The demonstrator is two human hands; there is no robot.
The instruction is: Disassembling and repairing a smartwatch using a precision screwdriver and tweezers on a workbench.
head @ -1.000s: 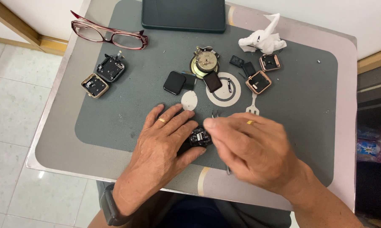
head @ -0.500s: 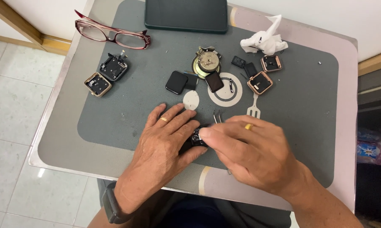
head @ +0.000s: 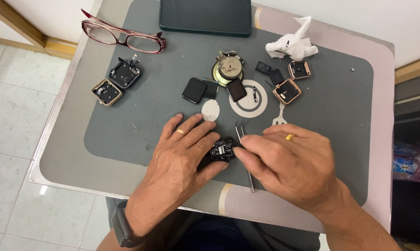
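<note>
since a moment ago the right hand has slid closer. from the left: left hand pinches the open watch case near the mat's front edge; right fingertips press on it, tweezers beneath. light, fragile; best gripped by its sides.

The light is bright and even, like daylight from above, and colours look natural. My hands make only soft, short shadows on the grey mat. A small white glare spot sits on the floor tile at lower left. The middle of the view is sharp; my fingers show slight blur. The table edges bend a little at the corners.
</note>
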